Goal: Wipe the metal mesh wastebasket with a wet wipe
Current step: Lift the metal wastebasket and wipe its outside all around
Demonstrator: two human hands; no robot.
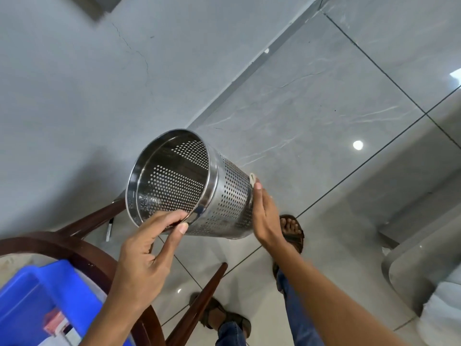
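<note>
1. A cylindrical wastebasket [224, 196] of polished, perforated steel hung tilted on its side in mid-air above glossy, grey-veined floor tiles [311, 108], its open mouth toward the camera.
2. The left hand [147, 258] gripped its smooth rim band, thumb outside and fingers curled inside.
3. The right hand [264, 216], fingers straight, pressed a white wet wipe [252, 178] against the base end.

wastebasket [224, 196]: shiny perforated metal; floor [324, 108]: glossy tile; bin [37, 295]: blue plastic

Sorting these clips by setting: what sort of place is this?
Probably an indoor room, perhaps a home or office: glossy grey floor tiles, dark wooden furniture and a blue plastic bin.
</note>
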